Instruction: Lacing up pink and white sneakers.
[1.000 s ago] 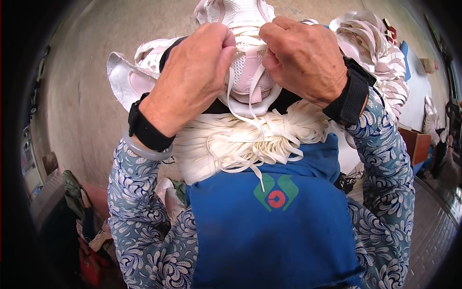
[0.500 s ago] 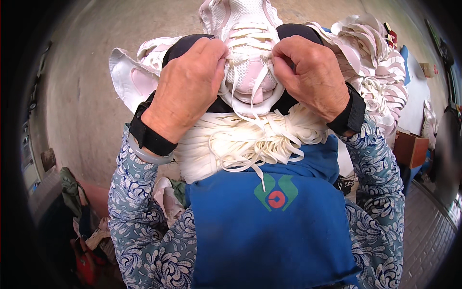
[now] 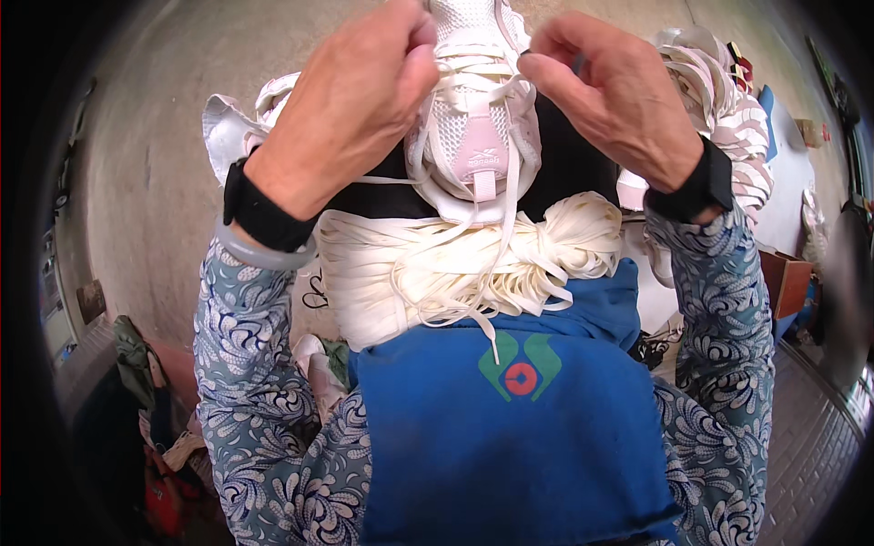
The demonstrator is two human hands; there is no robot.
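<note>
A white and pale pink sneaker [image 3: 481, 136] points away from me, its heel end near me. Cream shoelaces [image 3: 482, 65] cross its tongue, and loose ends trail over the heel. My left hand [image 3: 360, 109] is closed beside the shoe's left lacing edge; its fingertips are partly hidden. My right hand [image 3: 614, 96] has thumb and forefinger pinched at the right eyelet edge. Whatever lies in either pinch is too small to make out. A thick bundle of cream laces [image 3: 391, 273] rests on my lap, just below the heel, over a blue apron [image 3: 510, 446].
Several white and pink shoe uppers [image 3: 728, 118] are piled at the right. Another upper [image 3: 228, 127] sticks out behind my left hand. A brown box [image 3: 783, 282] stands at the right, and a red thing [image 3: 164, 500] lies at the lower left.
Both hands have moved up and outward from the tongue, the right one further right. The sneaker's heel shows more fully, and a loose lace hangs straighter down its right side.
</note>
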